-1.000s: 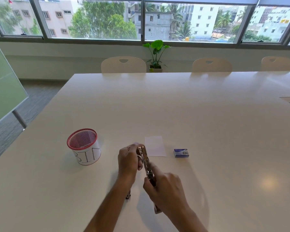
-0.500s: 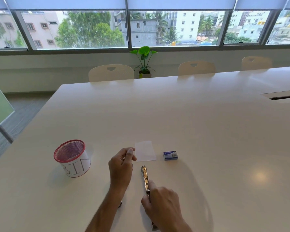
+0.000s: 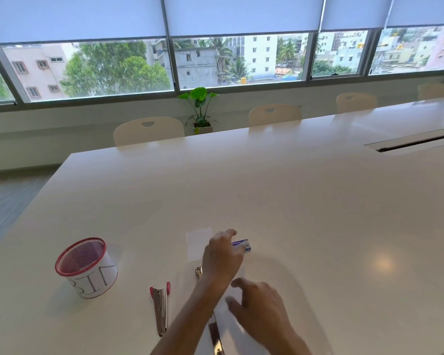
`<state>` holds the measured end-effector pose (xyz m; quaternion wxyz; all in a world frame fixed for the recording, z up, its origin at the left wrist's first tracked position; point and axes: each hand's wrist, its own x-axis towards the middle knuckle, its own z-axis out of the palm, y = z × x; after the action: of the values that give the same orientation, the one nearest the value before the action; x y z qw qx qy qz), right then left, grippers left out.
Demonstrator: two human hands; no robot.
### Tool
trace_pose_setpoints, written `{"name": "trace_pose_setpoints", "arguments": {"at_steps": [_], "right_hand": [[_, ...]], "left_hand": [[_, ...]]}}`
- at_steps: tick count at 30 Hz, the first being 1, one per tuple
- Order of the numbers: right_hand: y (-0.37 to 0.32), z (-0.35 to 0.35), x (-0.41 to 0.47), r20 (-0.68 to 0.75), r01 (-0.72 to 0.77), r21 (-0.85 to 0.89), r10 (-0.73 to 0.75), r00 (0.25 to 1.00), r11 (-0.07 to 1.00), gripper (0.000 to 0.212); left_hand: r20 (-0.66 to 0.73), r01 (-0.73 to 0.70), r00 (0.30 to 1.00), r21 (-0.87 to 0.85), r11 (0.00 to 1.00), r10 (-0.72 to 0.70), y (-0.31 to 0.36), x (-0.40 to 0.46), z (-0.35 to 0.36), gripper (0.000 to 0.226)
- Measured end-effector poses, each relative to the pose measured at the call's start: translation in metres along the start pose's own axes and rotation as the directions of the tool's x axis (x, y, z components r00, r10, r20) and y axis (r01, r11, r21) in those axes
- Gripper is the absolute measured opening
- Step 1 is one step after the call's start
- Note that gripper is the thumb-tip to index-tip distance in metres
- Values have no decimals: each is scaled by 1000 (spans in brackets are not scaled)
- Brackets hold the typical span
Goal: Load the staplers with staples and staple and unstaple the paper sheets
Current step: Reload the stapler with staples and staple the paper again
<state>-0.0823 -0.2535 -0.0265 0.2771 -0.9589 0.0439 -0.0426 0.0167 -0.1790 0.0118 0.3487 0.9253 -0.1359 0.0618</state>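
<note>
My left hand [image 3: 222, 254] reaches across to the small blue staple box [image 3: 242, 245]. Its finger and thumb are apart on either side of the box's left end, and the grip is blurred. My right hand [image 3: 260, 303] hovers with spread fingers over a white paper sheet [image 3: 228, 316] and holds nothing. A metal stapler [image 3: 215, 336] lies opened flat under my left forearm, its far tip showing beyond the wrist. A second stapler with red ends [image 3: 160, 307] lies to the left. Another paper sheet [image 3: 196, 243] lies beyond my left hand.
A red mesh cup labelled BIN [image 3: 87, 267] stands at the left on the white table [image 3: 292, 201]. A cable slot [image 3: 410, 142] is set in the table at far right. Chairs [image 3: 149, 130] and a potted plant [image 3: 200, 108] line the far side.
My right hand has let go of the metal stapler, which now lies flat. My left hand has moved right to the staple box. The camera has tilted, bringing the red stapler into sight.
</note>
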Motion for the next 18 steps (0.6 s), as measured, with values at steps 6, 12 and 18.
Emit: {"name": "trace_pose_setpoints", "arguments": {"at_steps": [6, 12, 18], "right_hand": [[43, -43, 31, -184, -71, -14, 67, 981, 997, 29], [58, -55, 72, -131, -97, 10, 97, 987, 995, 33], [60, -51, 93, -23, -3, 38, 3, 1000, 999, 54]], "left_hand": [[140, 53, 984, 346, 937, -108, 15, 7, 20, 48], [118, 77, 986, 297, 952, -117, 13, 8, 33, 27], [109, 204, 972, 48, 978, -209, 8, 14, 31, 30]]}}
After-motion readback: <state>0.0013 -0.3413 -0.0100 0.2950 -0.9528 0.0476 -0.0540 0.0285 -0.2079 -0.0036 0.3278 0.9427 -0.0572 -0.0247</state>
